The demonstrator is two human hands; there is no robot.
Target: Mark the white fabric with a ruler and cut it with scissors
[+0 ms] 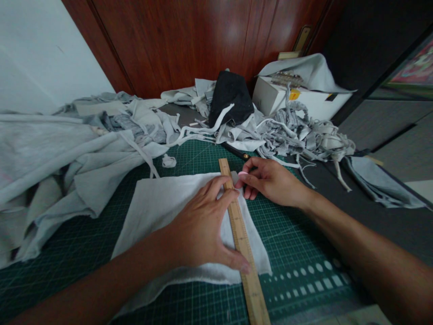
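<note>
A piece of white-grey cloth (162, 198) lies on a green cutting mat (282, 234). Across its right part runs a wooden ruler (248, 259), whose near end extends past the cloth. My left hand (199, 221) is spread over both, with fingertips and thumb pressing on the ruler. Just right of the ruler's far end, my right hand (267, 180) is closed in a pinch on a thin pink piece of tailor's chalk (242, 173), held at the cloth's far right corner. Its lower tip is hidden by the fingers.
Grey fabric (67, 158) is heaped at the left. Tangled cloth strips (291, 126), a black cloth item (232, 97) and a white box (270, 97) stand along the back. A dark-handled tool (237, 151) lies beyond the ruler; folded grey cloth (379, 183) is at right.
</note>
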